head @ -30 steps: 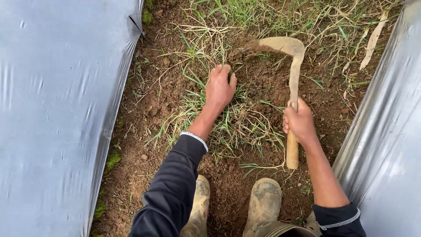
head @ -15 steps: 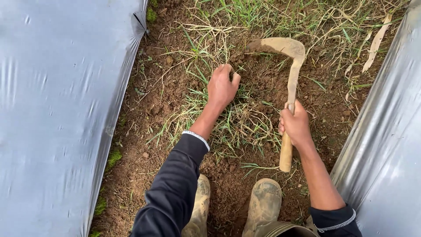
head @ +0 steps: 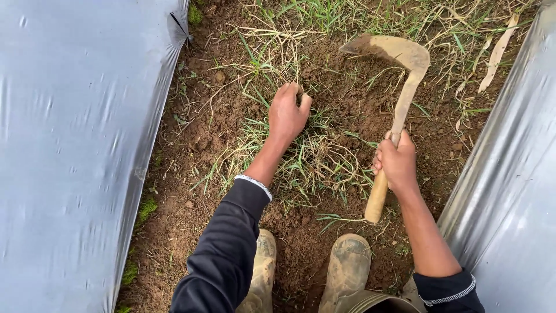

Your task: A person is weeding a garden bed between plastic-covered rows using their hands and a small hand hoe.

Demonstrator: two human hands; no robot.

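Note:
My right hand (head: 397, 161) grips the wooden handle of a sickle (head: 399, 87). Its curved, soil-smeared blade points left above the brown dirt, ahead of my hand. My left hand (head: 288, 113) is closed around a clump of grass (head: 307, 159) low on the ground, left of the blade. The grass spreads out beneath my left wrist. My left arm wears a dark sleeve with a white cuff.
Silver plastic mulch sheets cover raised beds on the left (head: 75, 145) and right (head: 509, 191), leaving a narrow soil furrow (head: 208, 127) between them. Two muddy rubber boots (head: 341, 272) stand at the bottom. Dry straw and green weeds (head: 370, 17) lie further ahead.
The sickle blade has lifted out of the soil and swung slightly right and up. My left hand stays clenched on the grass.

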